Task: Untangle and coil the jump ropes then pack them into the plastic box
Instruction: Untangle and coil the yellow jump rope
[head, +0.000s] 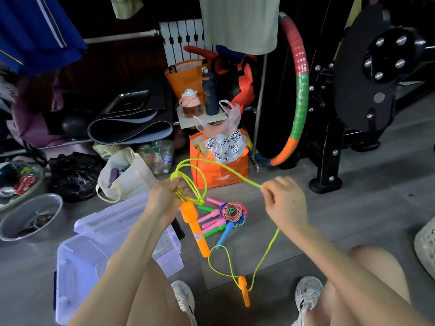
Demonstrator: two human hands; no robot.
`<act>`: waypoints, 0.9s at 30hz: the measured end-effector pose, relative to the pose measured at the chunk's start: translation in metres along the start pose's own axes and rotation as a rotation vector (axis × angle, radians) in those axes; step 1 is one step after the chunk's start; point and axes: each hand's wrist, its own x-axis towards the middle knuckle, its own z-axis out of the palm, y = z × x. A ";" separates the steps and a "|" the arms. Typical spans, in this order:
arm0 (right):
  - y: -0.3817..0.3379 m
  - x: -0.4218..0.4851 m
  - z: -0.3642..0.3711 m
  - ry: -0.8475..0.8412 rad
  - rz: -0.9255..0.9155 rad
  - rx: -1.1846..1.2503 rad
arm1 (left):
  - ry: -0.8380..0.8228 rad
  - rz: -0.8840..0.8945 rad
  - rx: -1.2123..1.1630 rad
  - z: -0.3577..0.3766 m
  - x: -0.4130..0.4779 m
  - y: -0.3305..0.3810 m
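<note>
Holding the yellow-green rope (244, 178) w/ both hands, above the floor (353, 220).

1. L hand (168, 196): my fingers are clenched round a bunch of coils. Several loops stand up and out to the right of the fist. One orange handle (195, 229) hangs down from under this hand, tilted, lower end toward the right.
2. R hand (286, 203): thumb and forefinger pinch a single strand at its left tip; the other fingers are loosely curled. The strand runs taut from the coils across to this pinch.
3. Slack: from the R hand the rope drops under my wrist to the floor, makes one loose loop approx. in front of my knees, and ends at the second orange handle (244, 292), which lies flat between my shoes (308, 292).
4. Pile of other ropes (233, 212): on the floor between my hands, just beyond the hanging handle. Cords are multicoloured and wound in a rough ring; pink, green and blue handles stick out at the left and bottom. Not touched by either hand.
5. Plastic box (77, 267): clear, on the floor under my L forearm, w/ its lid (110, 215) resting across the far edge. Contents cannot be made out.

Background: orange bag (219, 172), striped hoop (301, 90), metal bowl (30, 217) at far left.
</note>
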 end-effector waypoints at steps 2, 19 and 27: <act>-0.025 0.004 -0.010 -0.133 -0.256 -0.189 | -0.015 0.043 0.159 0.005 -0.002 -0.005; -0.063 0.059 -0.023 -0.588 -0.358 0.445 | -0.257 0.074 0.582 0.031 -0.030 -0.020; -0.045 0.075 -0.026 -0.531 -0.329 0.441 | -0.441 -0.079 0.360 0.033 -0.037 -0.023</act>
